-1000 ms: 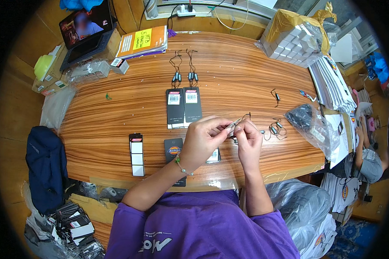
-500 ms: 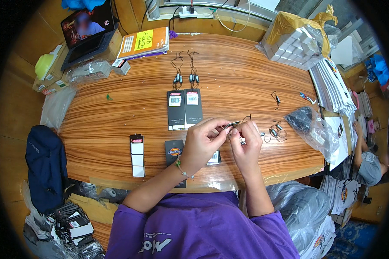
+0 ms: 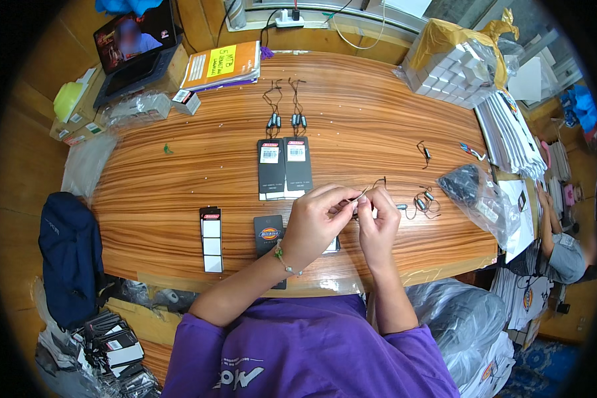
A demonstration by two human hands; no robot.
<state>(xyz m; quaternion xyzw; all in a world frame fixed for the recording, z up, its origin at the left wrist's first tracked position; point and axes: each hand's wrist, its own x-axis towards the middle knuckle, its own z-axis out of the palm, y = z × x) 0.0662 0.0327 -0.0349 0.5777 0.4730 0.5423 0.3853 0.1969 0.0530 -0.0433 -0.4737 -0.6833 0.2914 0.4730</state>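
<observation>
Left hand [image 3: 314,215]: our fingers pinch one thin tag [image 3: 356,199]!
Right hand [image 3: 379,227]: beside it, pinching or not, we can't tell!
Stickered black tags [image 3: 270,174]: two, side by side!

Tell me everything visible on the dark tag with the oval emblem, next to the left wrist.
Dark grey, flat, rectangular tag, looks like card. A multicoloured oval emblem sits on its upper part. It lies face up on the striped wood-look table, long sides running away from the person. The left hand's wrist and bracelet cross over it, hiding its middle; a dark end shows below the forearm, near the table edge. Contact with the wrist can't be told.
</observation>
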